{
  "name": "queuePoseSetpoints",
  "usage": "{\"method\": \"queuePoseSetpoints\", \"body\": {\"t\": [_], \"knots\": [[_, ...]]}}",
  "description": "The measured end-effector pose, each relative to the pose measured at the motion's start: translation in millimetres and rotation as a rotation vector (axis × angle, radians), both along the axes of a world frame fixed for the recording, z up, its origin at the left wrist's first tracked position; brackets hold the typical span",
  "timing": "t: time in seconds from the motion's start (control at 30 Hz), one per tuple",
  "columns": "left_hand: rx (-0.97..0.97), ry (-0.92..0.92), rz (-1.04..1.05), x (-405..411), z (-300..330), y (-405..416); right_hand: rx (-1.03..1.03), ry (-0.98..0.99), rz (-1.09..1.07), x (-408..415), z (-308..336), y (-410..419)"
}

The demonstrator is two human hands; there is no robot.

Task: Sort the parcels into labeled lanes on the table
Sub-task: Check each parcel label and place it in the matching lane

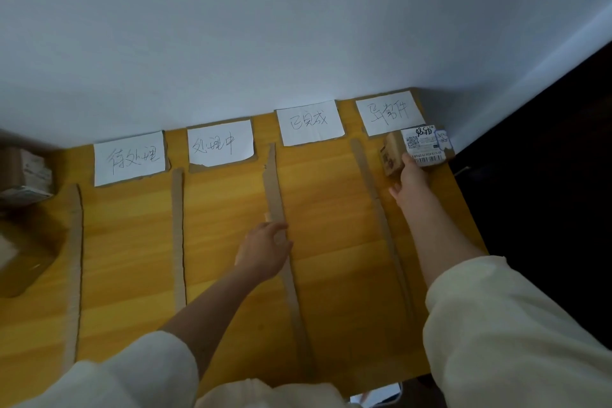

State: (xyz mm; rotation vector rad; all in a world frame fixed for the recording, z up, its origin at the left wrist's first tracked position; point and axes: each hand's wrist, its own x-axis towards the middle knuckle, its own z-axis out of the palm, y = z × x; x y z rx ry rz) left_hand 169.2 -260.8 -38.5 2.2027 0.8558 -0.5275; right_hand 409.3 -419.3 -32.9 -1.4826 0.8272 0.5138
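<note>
Plain white wall (298, 26) behind, yellow wooden table (331, 209) up front, split into lanes by cardboard strips (276, 195). Four handwritten paper labels (308, 124) lined up along the wall edge, one per lane.

Small cardboard parcel (415, 151) sitting at the far end of the rightmost lane, just under that lane's label and pretty close to the table's right edge. Right hand (412, 184) wrapped around its near side, fingers curled on the box, so grasping it. Couldn't tell for sure whether fully set down or a hair above the wood, looked about landed though.

Left hand (266, 247) relaxed, fingers loosely out, resting on or right over the middle divider strip, holding nothing.

More boxes (23, 175) blurry at the far left, presumably waiting for sorting.

Stuff that could go sideways, just guessing: parcel nudged too far right and tipped off the edge; box shoved up over the label and covering the writing; loose-looking divider strips knocked crooked by the left hand or a sleeve (496, 325), blurring the lanes.
</note>
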Motion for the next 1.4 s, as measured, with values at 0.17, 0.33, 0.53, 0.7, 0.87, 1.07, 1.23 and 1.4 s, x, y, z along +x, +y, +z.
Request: {"method": "queuePoseSetpoints", "body": {"t": [0.17, 0.33, 0.53, 0.7, 0.87, 1.07, 1.23, 1.4], "knots": [[0.034, 0.122, 0.043, -15, -12, 10, -0.051, -0.036, 0.019, 2, 2, -1], [0.007, 0.118, 0.024, -19, -11, 12, -0.089, -0.012, 0.043, -8, 7, -1], [-0.070, 0.024, 0.099, -32, -2, 14, -0.082, -0.022, 0.210, -64, 31, 18], [-0.202, -0.093, 0.257, -64, 9, 23, 0.081, 0.104, 0.530, -138, 45, 48], [-0.215, -0.210, 0.400, -109, 22, 42, 0.018, 0.070, 0.803, -209, 52, 85], [-0.186, -0.309, 0.571, -170, 35, 72, -0.072, -0.007, 1.038, -284, 56, 138], [-0.146, -0.317, 0.713, -224, 38, 109, -0.120, -0.078, 1.168, -337, 57, 191], [-0.090, -0.339, 0.841, -272, 41, 154, -0.110, -0.120, 1.255, -373, 62, 249]]}}
